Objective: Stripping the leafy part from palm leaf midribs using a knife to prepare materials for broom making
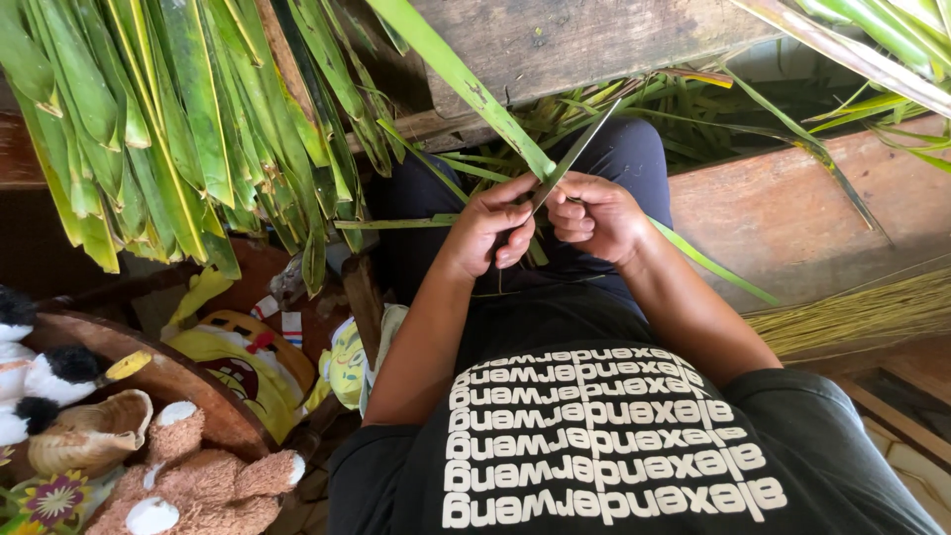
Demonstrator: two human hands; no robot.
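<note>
Overhead, head view: both hands meet above the lap. Left hand curled closed, pinching a long green leaf strip that runs up and away to the upper left. Right hand fisted around a thin knife blade, touching the strip. Bundle of hanging leaves at left; brown teddy bear lower left.
</note>
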